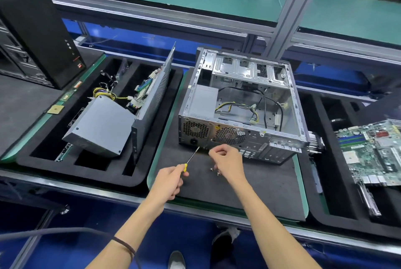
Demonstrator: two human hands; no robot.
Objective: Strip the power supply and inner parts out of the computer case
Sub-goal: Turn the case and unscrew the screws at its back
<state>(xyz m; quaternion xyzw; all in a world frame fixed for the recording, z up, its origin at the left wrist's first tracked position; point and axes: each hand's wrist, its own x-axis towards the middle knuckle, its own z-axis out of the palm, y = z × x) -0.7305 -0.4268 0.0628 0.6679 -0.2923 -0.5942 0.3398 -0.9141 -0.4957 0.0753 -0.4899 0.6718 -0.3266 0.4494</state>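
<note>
Open computer case [243, 103] lies on its side on the dark foam mat [249, 186], power supply [202, 103] still sitting in its near-left corner. Left hand [168, 179] is wrapped around a yellow-handled screwdriver [191, 159], tip just beside the case's rear panel. Right hand [227, 160] has fingers curled together, can't tell if it's pinching anything. A couple of loose screws [214, 171] sit on the mat under it

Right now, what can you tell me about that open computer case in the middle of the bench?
The computer case is a bare silvery metal box lying on its side on a dark foam mat, its open side facing up. Inside sit a grey power supply at the near left corner, loose black and yellow cables and empty drive bays at the far end. Its back panel, with two round fan grilles and a power socket, faces the person. A screwdriver tip meets that panel low down.
</note>
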